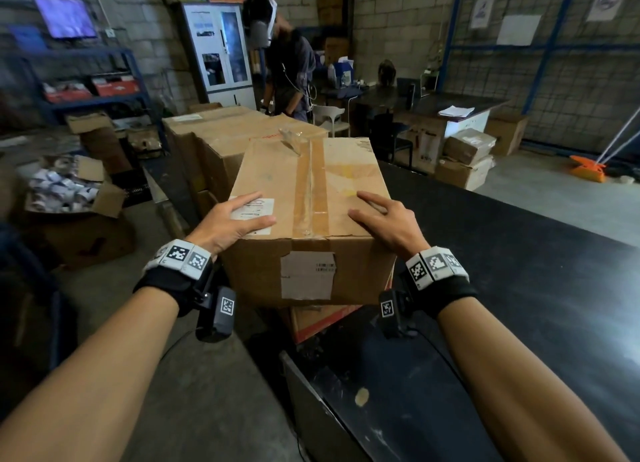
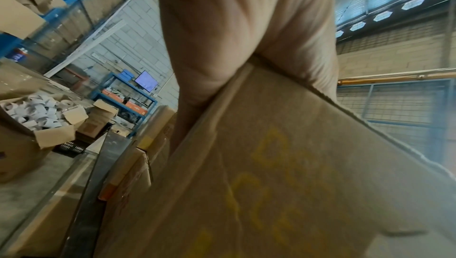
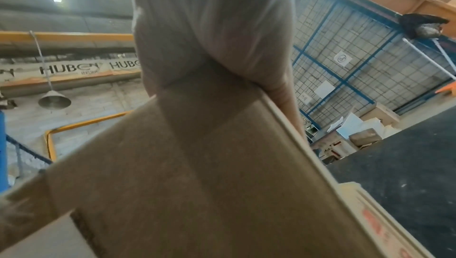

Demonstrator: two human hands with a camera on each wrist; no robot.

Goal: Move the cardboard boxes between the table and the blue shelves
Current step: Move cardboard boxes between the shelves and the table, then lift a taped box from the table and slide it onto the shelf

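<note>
A taped cardboard box (image 1: 311, 191) stands on a flatter box with red print (image 1: 318, 319) at the near left corner of the black table (image 1: 519, 288). My left hand (image 1: 239, 216) lies flat on the top's near left part, fingers straight over a white label. My right hand (image 1: 377, 212) lies flat on the near right part, fingers spread. In the left wrist view the palm (image 2: 237, 34) presses the box's edge (image 2: 283, 164). In the right wrist view the palm (image 3: 212, 34) presses the box (image 3: 197, 174) too. Bigger cardboard boxes (image 1: 221, 139) stand behind it.
Another person (image 1: 287, 67) stands behind the far boxes. An open carton of white pieces (image 1: 65, 191) sits on the floor at left, with a blue shelf (image 1: 86, 87) behind it. A desk, a chair and more boxes (image 1: 467, 157) stand at right. An orange broom (image 1: 588, 167) lies on the floor.
</note>
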